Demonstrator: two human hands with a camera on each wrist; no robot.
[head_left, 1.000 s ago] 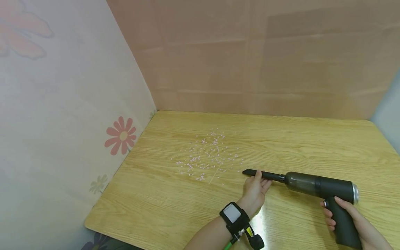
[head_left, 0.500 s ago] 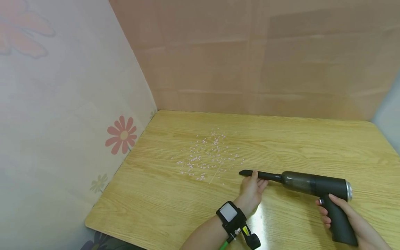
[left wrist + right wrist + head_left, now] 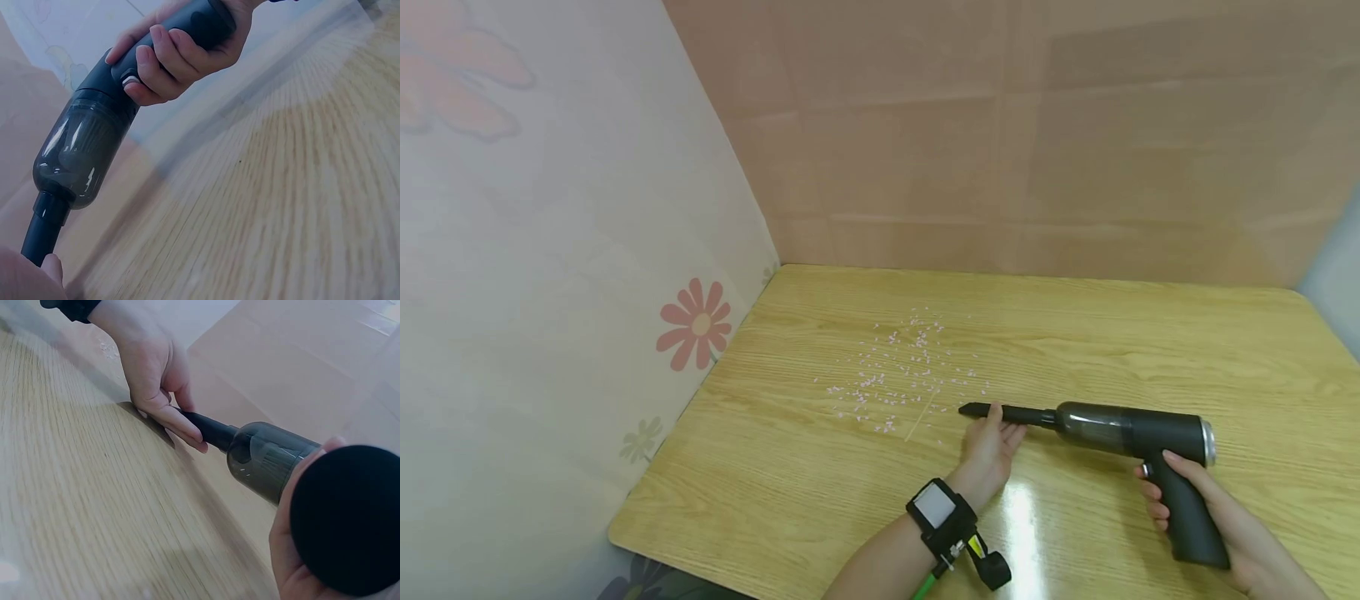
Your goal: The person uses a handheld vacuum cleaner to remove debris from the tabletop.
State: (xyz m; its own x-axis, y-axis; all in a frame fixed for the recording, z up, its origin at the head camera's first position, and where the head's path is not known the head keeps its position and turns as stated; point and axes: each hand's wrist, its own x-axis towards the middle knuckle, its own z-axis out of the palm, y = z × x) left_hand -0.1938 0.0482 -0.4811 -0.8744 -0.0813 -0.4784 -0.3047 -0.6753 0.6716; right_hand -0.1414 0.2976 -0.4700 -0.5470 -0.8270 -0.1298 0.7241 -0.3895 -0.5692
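A black handheld vacuum cleaner with a smoky see-through dust cup lies nearly level above the table, its slim nozzle pointing left. My right hand grips the handle, fingers curled round it below the silver button. Near the tip, my left hand holds the nozzle between the thumb and the fingers underneath, as the right wrist view also shows. Small pale pinkish-white bits lie scattered left of the nozzle tip. Whether the tip touches the wood is unclear.
The wood-grain table has a thin pale line among the bits. A flower-patterned wall borders it on the left. Brown sheeting stands behind the back edge. A strap with a small device circles my left wrist.
Both hands and the vacuum cleaner have moved left, bringing the nozzle tip closer to the scattered bits. The holds look unchanged, and the bits lie as before.
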